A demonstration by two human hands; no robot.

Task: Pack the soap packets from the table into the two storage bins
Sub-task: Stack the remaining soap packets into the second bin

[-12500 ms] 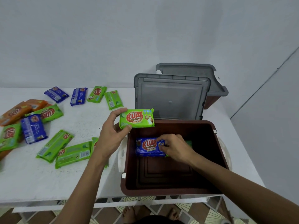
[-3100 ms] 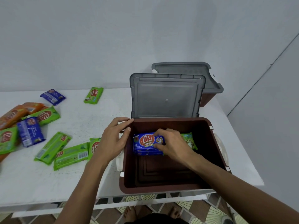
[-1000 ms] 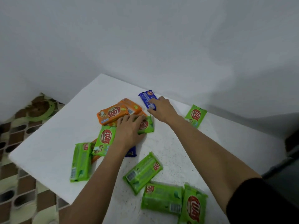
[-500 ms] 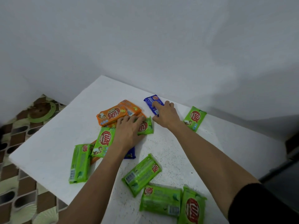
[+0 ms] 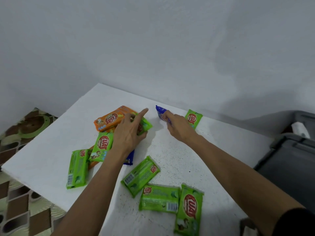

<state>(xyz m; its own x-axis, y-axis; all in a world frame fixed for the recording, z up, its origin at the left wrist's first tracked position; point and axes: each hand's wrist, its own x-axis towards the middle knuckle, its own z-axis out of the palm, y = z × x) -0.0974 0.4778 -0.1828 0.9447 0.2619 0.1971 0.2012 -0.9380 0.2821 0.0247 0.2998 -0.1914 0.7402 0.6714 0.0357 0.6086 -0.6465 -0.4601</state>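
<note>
The left hand (image 5: 129,132) holds a green packet (image 5: 144,125). Its thumb is at the packet's edge, its fingers bend over the top, and one finger sticks straight out. The right hand (image 5: 179,128) has its fingers curled round a blue packet (image 5: 160,111) at the back of the white surface (image 5: 213,150). An orange packet (image 5: 109,120) sits just beside the left hand. More green packets (image 5: 159,198) lie flat near the front edge. A bin (image 5: 289,160) with a grey lid stands at the right. I cannot tell what is inside.
</note>
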